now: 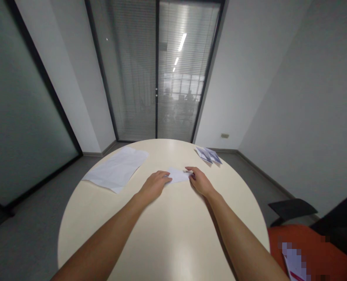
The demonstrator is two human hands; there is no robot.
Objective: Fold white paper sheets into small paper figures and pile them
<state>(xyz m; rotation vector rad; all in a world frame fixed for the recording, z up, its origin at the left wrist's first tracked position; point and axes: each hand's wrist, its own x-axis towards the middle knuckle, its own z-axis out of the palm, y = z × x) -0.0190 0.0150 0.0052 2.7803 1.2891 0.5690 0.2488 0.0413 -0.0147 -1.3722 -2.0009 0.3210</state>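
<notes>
Between my hands, at the middle of the table, lies a small piece of white folded paper [178,175]. My left hand [156,185] is at its left edge, with the thumb and fingers closed on that side. At the right edge my right hand [201,182] holds the paper between thumb and bent fingers, while its index finger reaches out over the far side. The fingertips partly cover both ends of the paper.
A large creased white sheet [117,168] covers the left part of the round cream table [167,234]. Folded paper pieces [208,155] stand near the far right edge. An orange chair [317,246] with a black armrest [293,208] is at the right, bearing a pixelated item.
</notes>
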